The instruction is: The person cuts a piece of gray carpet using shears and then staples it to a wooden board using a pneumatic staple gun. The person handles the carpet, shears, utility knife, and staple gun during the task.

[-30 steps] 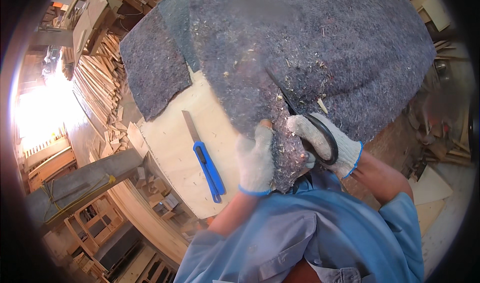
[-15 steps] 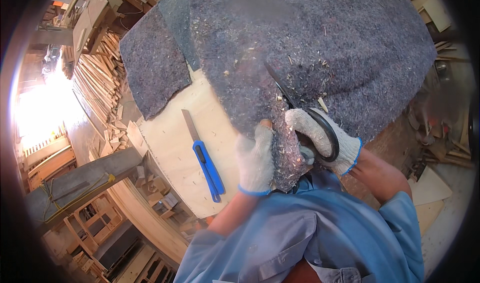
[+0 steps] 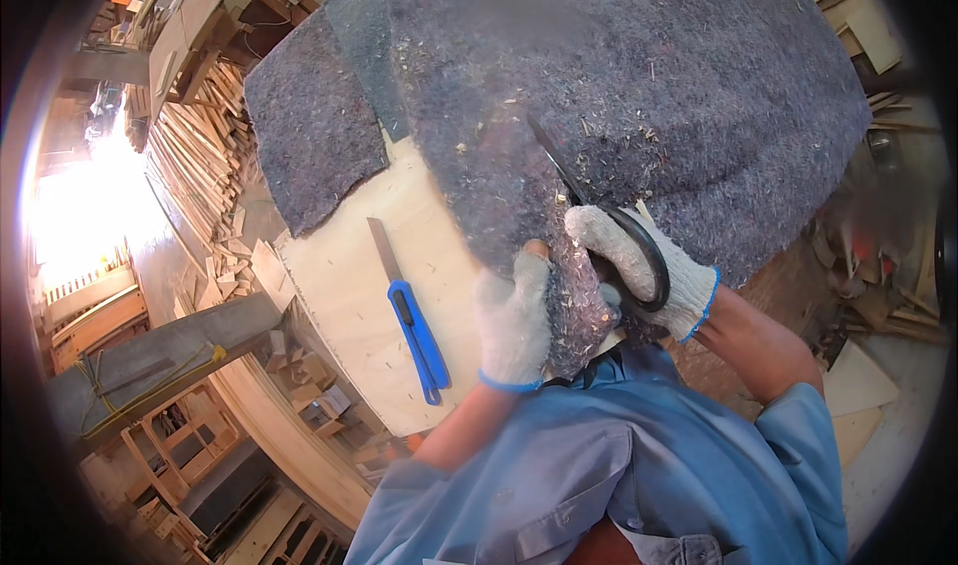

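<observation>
A thick grey-purple felt sheet, flecked with wood shavings, covers most of the pale board. My right hand, in a white knit glove with blue cuff, is closed round the black handles of a pair of scissors. One dark blade lies over the felt, pointing up and left; the other is hidden beneath. With its thumb on top, my left hand, gloved alike, grips the felt's near edge just left of the scissors. A blue utility knife, blade extended, rests on the board left of my left hand.
A smaller felt piece lies at the board's far left corner. Beyond it are piled wood strips. A grey beam with yellow cord and wooden frames stand at the left. Pale sheets lean at lower right.
The scissors and my right hand have shifted very slightly, with the hand a little lower and left. My left hand keeps its grip on the felt. The utility knife stays on the board.
</observation>
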A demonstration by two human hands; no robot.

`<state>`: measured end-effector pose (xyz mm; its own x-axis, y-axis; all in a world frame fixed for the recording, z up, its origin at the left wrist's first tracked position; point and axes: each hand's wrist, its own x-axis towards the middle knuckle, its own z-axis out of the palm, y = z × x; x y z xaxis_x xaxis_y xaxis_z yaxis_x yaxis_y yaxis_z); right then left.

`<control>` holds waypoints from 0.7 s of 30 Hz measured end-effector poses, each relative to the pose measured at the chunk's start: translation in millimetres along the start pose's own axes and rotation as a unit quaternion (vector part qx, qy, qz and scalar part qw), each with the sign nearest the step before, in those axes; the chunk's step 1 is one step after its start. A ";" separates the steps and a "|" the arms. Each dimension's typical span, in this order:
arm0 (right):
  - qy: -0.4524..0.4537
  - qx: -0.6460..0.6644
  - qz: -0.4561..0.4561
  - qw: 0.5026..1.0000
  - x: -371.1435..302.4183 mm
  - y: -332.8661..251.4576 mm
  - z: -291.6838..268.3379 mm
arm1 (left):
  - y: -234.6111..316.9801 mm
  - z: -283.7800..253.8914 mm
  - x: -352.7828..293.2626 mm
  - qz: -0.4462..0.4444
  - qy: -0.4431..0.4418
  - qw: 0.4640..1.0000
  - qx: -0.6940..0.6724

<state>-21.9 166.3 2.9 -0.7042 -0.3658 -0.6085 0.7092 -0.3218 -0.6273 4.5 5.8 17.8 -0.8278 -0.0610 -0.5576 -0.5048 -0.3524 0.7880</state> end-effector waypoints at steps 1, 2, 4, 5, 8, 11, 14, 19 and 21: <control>0.009 -0.005 0.008 1.000 1.8 0.2 0.2 | -2.2 -2.0 1.0 0.002 0.001 1.000 0.028; 0.018 0.021 0.020 0.999 3.6 -2.1 2.4 | -6.1 -5.8 3.1 0.004 0.001 0.998 0.056; 0.034 0.073 0.043 0.996 8.1 -8.9 8.7 | -3.0 -5.7 3.1 -0.003 -0.004 0.999 0.050; 0.030 0.078 0.043 0.996 8.5 -9.9 8.8 | 2.1 -2.7 0.1 -0.013 -0.010 1.000 0.016; 0.015 0.074 0.041 0.996 5.8 -10.7 5.7 | 6.4 -1.5 -1.7 -0.030 -0.021 0.999 0.008; -0.005 0.040 0.030 0.999 4.0 -11.3 0.2 | 0.3 -3.5 2.1 -0.006 -0.007 0.998 0.058; 0.001 0.016 0.014 1.000 6.8 -5.4 -2.0 | -6.2 -4.3 4.0 0.009 0.005 0.999 0.042; 0.019 0.043 0.009 0.999 6.6 -5.8 3.4 | -4.8 -5.2 2.4 -0.003 -0.007 1.000 0.026; 0.022 0.012 0.022 0.999 5.8 -15.1 8.9 | -14.9 -11.7 6.1 0.008 -0.010 0.999 0.032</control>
<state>-36.4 161.2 13.2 -0.6723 -0.3411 -0.6570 0.7401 -0.3270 -0.5877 9.8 -0.2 -0.4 -0.8403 -0.0466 -0.5401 -0.5059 -0.2907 0.8122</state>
